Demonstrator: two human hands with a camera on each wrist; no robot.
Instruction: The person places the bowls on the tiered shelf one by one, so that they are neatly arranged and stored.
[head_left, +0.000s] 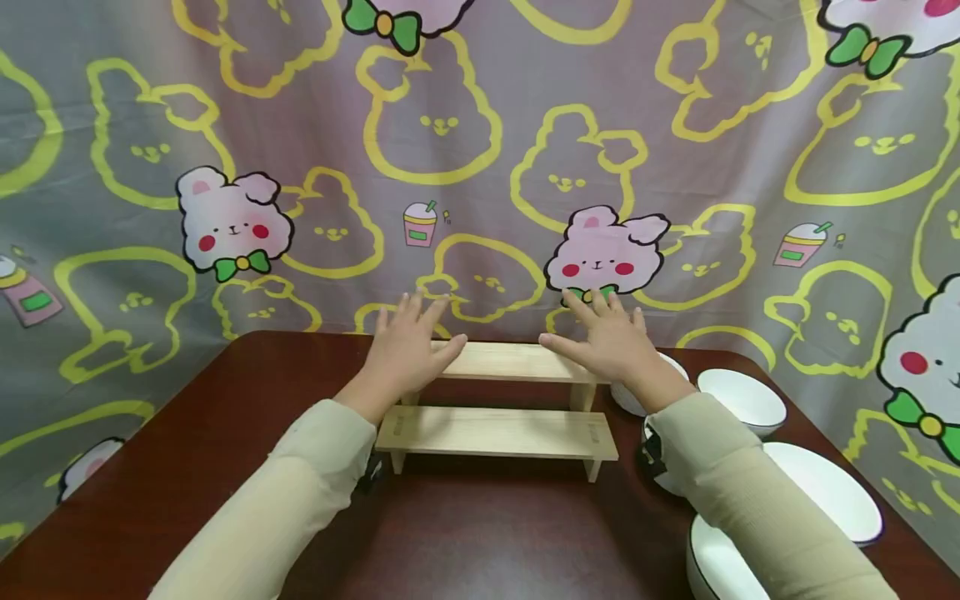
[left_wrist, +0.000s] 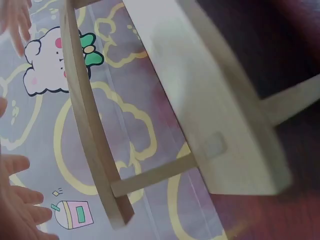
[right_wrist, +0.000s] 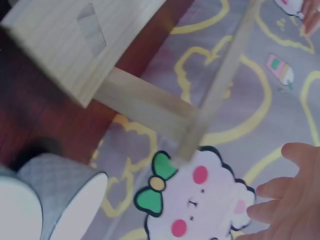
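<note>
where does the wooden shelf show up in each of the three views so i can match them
Head: the shelf stands at the centre, a little below the middle, both tiers showing.
Left wrist: the shelf slants down from the top edge across the middle.
Right wrist: the shelf spans the upper left to the centre, cut off by the top edge.
Shared landmark: the curtain with yellow outlines, behind the shelf in all three.

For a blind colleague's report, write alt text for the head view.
A person's left hand and right hand, both spread open, stretch forward near the top of a two-tier wooden stand on a dark reddish table. White bowls sit at the right; a cartoon-patterned cloth hangs behind.
</note>
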